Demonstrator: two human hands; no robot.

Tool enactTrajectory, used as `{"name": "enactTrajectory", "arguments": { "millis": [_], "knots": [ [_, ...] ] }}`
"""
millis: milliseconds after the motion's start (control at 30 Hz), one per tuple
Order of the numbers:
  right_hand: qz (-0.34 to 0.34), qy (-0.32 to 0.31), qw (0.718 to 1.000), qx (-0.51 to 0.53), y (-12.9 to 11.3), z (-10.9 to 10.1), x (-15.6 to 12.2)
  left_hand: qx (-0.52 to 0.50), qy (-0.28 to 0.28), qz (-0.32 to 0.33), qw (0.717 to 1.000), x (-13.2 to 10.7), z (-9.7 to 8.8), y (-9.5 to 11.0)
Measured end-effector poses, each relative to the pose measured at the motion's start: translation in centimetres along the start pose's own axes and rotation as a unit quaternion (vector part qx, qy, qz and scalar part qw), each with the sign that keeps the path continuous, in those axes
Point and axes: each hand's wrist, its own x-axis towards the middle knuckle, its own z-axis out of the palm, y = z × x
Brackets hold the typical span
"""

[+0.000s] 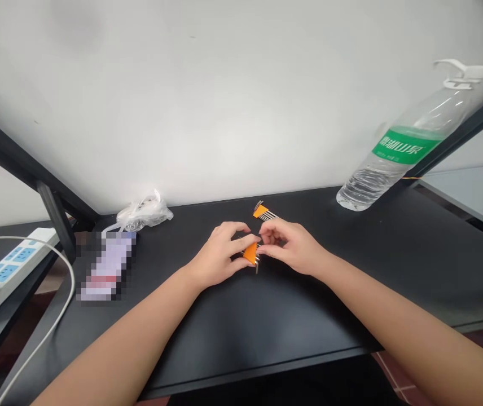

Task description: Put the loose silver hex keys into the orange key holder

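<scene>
My left hand (220, 254) grips a small orange holder (250, 253) with several metal hex keys in it, thumb below and fingers above. The bent end of one hex key (257, 267) sticks out at the lower right of that holder. Close against its right side is my right hand (290, 245), fingers curled and thumb tip at the hex keys; whatever lies between those fingertips is hidden. Just behind my right hand, a second orange holder (260, 211) with a row of hex keys rests on the black table (275, 321).
At the right back stands a large water bottle (411, 146) with a green label. A crumpled plastic bag (144, 213) and a pixelated phone-like object (108, 265) lie at left. Beyond them are a power strip (13, 265) and a white cable (70, 282). A white wall (224, 113) borders the back.
</scene>
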Motion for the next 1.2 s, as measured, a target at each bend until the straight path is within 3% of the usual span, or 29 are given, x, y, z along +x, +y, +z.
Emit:
{"name": "enactTrajectory", "arguments": {
  "millis": [100,200,300,400,533,667,833,1000,1100,1200],
  "knots": [
    [0.045,-0.017,0.997,0.057,1.5,0.5,0.5,0.000,-0.017,0.020,1.000,0.0,0.0,0.2],
    [0.044,-0.025,0.998,0.044,2.5,0.6,1.0,0.001,-0.030,0.024,0.999,0.0,0.0,0.2],
    [-0.001,0.017,0.998,-0.068,3.2,-0.1,1.2,0.012,-0.031,0.004,0.999,-0.1,-0.1,0.0],
    [-0.032,0.053,0.974,-0.218,4.5,-1.2,1.2,0.047,-0.024,-0.039,0.998,-0.2,-0.4,-0.4],
    [-0.022,-0.020,0.937,-0.349,5.9,-1.8,1.1,0.119,-0.010,-0.131,0.984,-0.3,-0.8,-1.7],
    [-0.033,-0.049,0.923,-0.379,4.3,-1.3,0.5,0.176,0.009,-0.220,0.959,-0.4,-1.0,-3.6],
    [-0.084,-0.048,0.951,-0.295,1.5,-0.7,-0.2,0.201,0.022,-0.281,0.938,-0.9,-0.8,-5.5],
    [-0.054,0.042,0.955,-0.290,3.5,-1.5,0.4,0.204,0.059,-0.285,0.935,-1.1,-0.7,-6.0],
    [-0.033,-0.002,0.953,-0.300,5.3,-1.8,0.9,0.211,0.085,-0.260,0.938,-0.7,-1.0,-5.1],
    [-0.050,-0.038,0.957,-0.283,5.3,-1.5,1.0,0.190,0.091,-0.196,0.958,-0.2,-1.2,-3.4]
  ]
}}
